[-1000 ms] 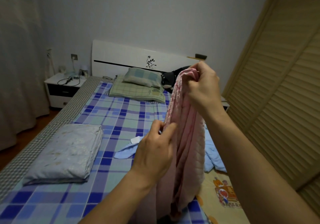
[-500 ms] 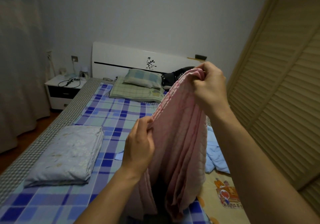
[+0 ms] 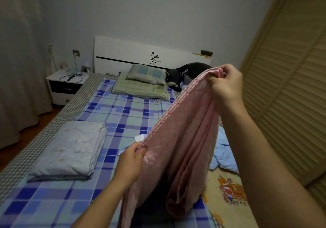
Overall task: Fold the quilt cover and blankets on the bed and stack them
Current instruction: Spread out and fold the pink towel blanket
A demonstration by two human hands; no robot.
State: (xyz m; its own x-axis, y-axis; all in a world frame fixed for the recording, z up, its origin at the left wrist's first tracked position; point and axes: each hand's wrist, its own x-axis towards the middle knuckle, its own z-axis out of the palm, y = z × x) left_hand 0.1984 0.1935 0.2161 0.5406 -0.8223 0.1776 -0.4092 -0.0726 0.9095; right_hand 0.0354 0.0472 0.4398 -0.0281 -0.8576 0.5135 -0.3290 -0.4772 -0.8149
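Note:
A pink quilted blanket (image 3: pixel 183 139) hangs in folds over the blue checked bed (image 3: pixel 123 116). My right hand (image 3: pixel 227 84) grips its upper corner, raised high at the right. My left hand (image 3: pixel 131 160) pinches the stitched edge lower down, left of centre. The edge runs taut between the two hands. A folded pale floral quilt cover (image 3: pixel 70 150) lies flat on the left of the bed. A light blue blanket (image 3: pixel 224 153) lies crumpled behind the pink one, partly hidden.
Two pillows (image 3: pixel 144 83) and a dark plush toy (image 3: pixel 183 75) lie at the white headboard (image 3: pixel 141 54). A nightstand (image 3: pixel 65 84) stands at the far left. A slatted wardrobe door (image 3: pixel 285 93) runs along the right. A yellow cartoon sheet (image 3: pixel 229 190) covers the bed's right side.
My left hand slid down and left along the pink blanket's edge, away from my right hand. The edge spread out and went taut. My right hand stayed raised.

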